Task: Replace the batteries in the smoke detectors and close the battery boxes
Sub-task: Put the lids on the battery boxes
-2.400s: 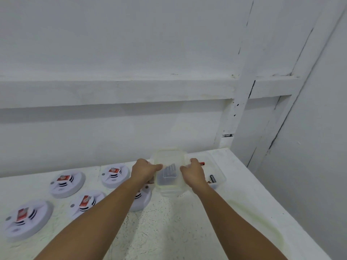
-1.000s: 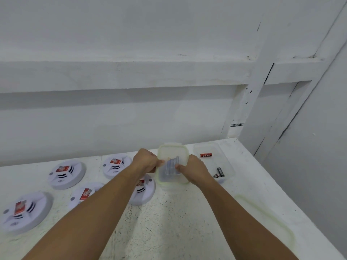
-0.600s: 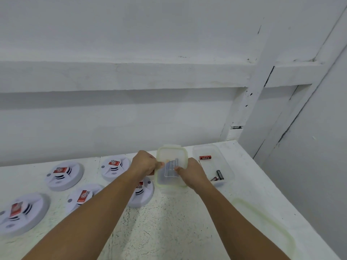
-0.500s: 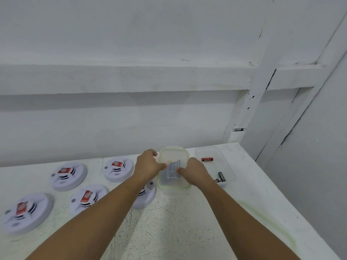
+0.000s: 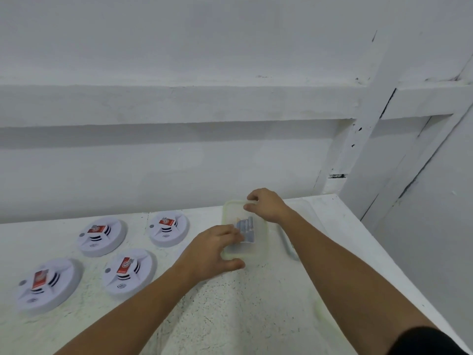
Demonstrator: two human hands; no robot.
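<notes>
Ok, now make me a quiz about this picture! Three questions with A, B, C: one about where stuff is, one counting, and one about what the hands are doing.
1. Where do the smoke detectors lie, seen from the clear box?
A. to its left
B. to its right
C. on top of it

2. How many smoke detectors show?
A. two
B. four
C. seven

3. What are the two hands doing?
A. lifting a detector
B. waving in the air
C. holding the clear box

Answers:
1 A: every round white detector sits left of the box.
2 B: four can be counted.
3 C: the left hand grips the box's near corner, and the right hand grips its far edge.
</notes>
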